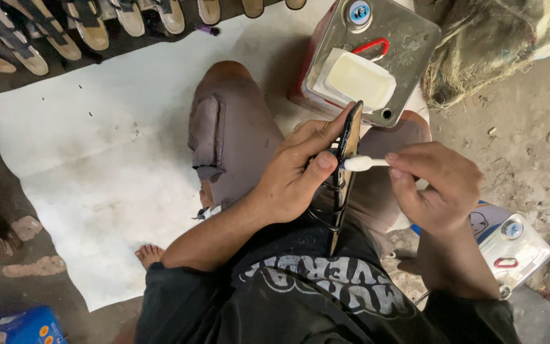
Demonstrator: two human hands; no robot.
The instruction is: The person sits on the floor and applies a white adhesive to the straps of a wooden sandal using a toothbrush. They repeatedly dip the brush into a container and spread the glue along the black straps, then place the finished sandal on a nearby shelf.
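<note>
while gripped on edge, sandal sole [345, 172], long axis toward the metal can [364, 60]

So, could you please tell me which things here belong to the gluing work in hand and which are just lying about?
In use:
left hand holding the sandal sole on edge
right hand with the white brush
white tub of glue on the metal can

Lying about:
row of sandals
white sheet
blue box
second can
sack

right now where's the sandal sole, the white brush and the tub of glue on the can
sandal sole [350, 143], head view, on its tan edge near the top
white brush [363, 164], head view, on its white tip
tub of glue [358, 79], head view, on the pale glue surface
</note>
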